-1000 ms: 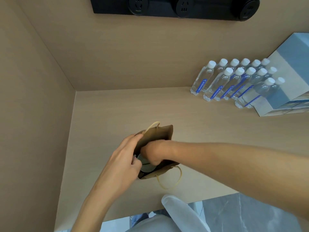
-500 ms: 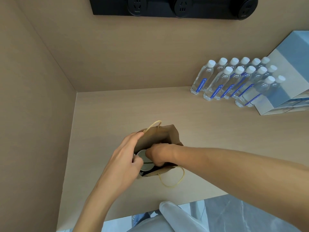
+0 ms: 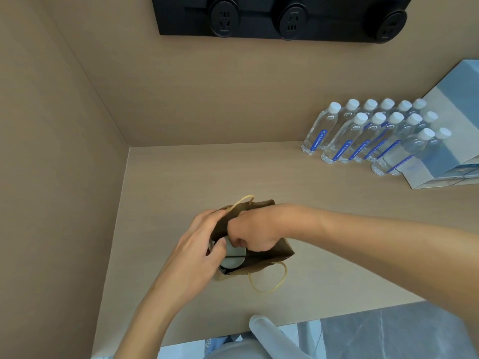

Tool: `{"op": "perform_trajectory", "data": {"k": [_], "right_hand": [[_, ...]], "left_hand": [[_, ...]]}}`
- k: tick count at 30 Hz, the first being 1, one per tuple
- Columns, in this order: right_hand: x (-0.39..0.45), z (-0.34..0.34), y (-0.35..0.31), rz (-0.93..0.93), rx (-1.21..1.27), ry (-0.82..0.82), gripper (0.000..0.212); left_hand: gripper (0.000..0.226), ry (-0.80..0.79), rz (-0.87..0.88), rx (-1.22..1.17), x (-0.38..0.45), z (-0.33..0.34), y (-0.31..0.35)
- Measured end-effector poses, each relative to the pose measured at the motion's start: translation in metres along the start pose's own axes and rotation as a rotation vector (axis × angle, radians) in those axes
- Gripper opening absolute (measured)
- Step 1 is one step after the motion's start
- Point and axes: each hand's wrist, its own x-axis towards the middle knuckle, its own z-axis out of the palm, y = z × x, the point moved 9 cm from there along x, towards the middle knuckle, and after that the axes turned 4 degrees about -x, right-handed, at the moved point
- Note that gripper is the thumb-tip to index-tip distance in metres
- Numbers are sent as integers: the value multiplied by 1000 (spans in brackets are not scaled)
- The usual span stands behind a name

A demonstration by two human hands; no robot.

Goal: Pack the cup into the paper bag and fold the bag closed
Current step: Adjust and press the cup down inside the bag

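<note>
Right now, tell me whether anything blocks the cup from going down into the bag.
Nothing visible does. The cup already sits inside the paper bag's open mouth, between the left hand and right hand.

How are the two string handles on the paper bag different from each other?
The far handle makes a small arch above the paper bag rim, partly hidden behind the left hand. The near handle flops outward and lies as a wide loop on the table, in full view. Neither hand holds either handle; the right hand reaches into the bag. Both are thin, pale yellow strings.
</note>
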Motion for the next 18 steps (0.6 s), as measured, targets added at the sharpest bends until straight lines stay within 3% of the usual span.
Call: {"op": "perform_trajectory", "data": {"k": [3, 8, 14, 18], "right_hand": [[5, 10, -5, 17, -60, -72, 16], [30, 28, -13, 14, -61, -102, 27], [30, 28, -19, 3, -48, -170, 11], [-18, -16, -21, -52, 81, 8, 27]], "left_hand": [[51, 5, -3, -4, 1, 2, -1], [47, 32, -9, -21, 2, 1, -5], [51, 36, -18, -22, 0, 0, -7], [33, 43, -12, -138, -1, -5, -3]]}}
